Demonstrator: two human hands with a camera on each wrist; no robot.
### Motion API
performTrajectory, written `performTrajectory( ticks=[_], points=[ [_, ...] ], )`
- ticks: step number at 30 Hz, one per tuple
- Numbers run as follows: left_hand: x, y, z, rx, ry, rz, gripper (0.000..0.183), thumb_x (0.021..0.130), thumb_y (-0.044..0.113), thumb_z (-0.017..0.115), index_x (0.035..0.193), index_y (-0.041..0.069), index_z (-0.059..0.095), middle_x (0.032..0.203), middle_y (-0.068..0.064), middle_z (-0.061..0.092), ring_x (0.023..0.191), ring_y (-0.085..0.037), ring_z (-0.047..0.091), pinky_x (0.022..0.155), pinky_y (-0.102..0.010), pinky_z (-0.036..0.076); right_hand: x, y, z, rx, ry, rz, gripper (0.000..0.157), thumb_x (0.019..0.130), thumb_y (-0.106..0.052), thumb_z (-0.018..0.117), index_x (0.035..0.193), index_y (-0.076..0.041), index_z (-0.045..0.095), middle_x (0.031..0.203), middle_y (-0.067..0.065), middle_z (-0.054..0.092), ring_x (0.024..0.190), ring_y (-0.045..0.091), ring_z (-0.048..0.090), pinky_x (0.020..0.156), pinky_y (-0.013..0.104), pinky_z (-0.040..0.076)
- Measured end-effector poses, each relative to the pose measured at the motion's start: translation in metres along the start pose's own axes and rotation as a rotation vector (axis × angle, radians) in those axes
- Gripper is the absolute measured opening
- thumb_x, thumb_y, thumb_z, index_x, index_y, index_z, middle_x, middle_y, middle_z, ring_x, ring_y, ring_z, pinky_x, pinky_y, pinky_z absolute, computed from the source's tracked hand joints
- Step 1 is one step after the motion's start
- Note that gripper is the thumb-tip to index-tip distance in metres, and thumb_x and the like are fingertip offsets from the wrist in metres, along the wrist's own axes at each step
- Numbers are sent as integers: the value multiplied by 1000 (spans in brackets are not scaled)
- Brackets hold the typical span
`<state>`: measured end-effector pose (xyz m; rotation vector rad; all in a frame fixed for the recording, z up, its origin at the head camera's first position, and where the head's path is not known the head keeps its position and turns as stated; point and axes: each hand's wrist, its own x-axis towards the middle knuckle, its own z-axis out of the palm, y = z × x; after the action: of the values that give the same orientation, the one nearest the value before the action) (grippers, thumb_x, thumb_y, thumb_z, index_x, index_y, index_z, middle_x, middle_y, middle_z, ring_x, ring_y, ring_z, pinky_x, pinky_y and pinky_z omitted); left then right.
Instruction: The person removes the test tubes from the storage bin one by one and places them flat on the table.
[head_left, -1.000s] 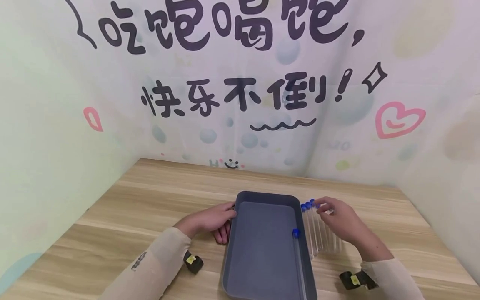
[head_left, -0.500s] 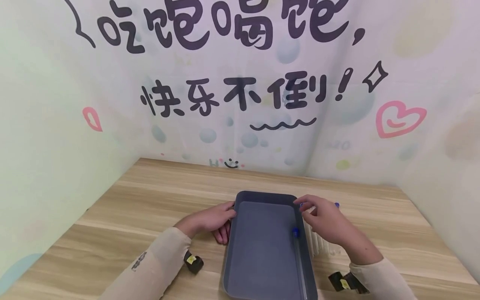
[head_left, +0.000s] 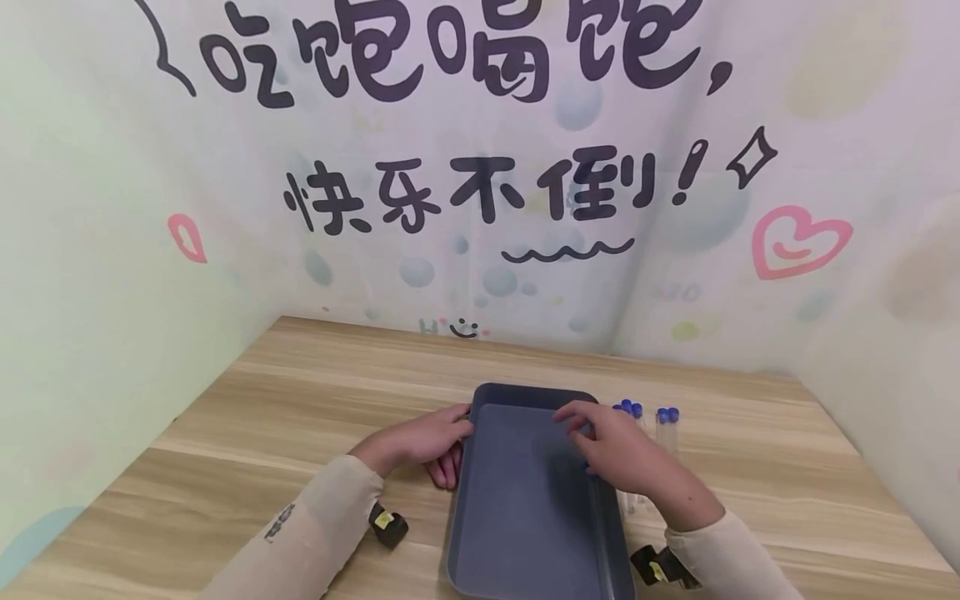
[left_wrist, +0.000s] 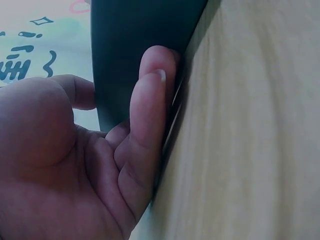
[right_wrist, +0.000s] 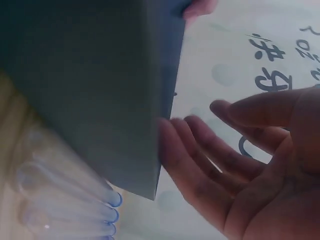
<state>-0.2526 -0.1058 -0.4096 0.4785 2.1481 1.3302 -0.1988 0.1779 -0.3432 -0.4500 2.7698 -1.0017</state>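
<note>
A dark grey rectangular tray [head_left: 517, 517] stands on the table. My left hand [head_left: 423, 437] grips its left side, thumb and index finger at the rim, the other fingers low against the outer wall [left_wrist: 112, 55]. My right hand [head_left: 626, 454] hovers over the tray's right side, with fingers loosely bent. In the right wrist view, nothing shows between that hand's thumb and fingers [right_wrist: 190, 155]. One clear tube [head_left: 602, 550] lies lengthwise along the tray's right wall, its blue cap mostly hidden by the hand. More blue-capped clear tubes [head_left: 667, 429] lie right of the tray, partly behind the right hand.
The wood-grain table [head_left: 315, 367] ends at a printed cloth backdrop [head_left: 420, 275] at the back, with walls at both sides. A black camera is strapped on each wrist. The raised tray rim lies below the right hand.
My right hand has moved left from above the tubes on the table to over the tray, uncovering several blue caps. My left hand and the tray have stayed in place.
</note>
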Motion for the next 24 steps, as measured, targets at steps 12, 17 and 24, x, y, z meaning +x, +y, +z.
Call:
performTrajectory(
  ticks=[12,17,24],
  points=[
    [0,0,1,9,4,1,49,106,21,32,154,17,31,63,-14,63,47,-20,64,44,-34,58,4,-4,4,-71,-75,8,31,101,-6,50,128,-11,63,118,15,67,80,18,63,64,32,48],
    [0,-1,1,11,2,2,49,105,21,32,155,18,31,62,-14,63,46,-20,64,44,-34,58,5,-5,3,-53,-128,13,31,101,-7,49,129,-11,62,119,16,66,66,18,53,63,33,45],
    [1,-1,1,8,0,7,50,106,20,32,155,18,30,61,-15,64,46,-20,64,45,-35,58,10,-3,2,101,-210,62,34,103,-13,51,136,-11,58,128,18,60,58,20,55,60,37,59]
  ],
)
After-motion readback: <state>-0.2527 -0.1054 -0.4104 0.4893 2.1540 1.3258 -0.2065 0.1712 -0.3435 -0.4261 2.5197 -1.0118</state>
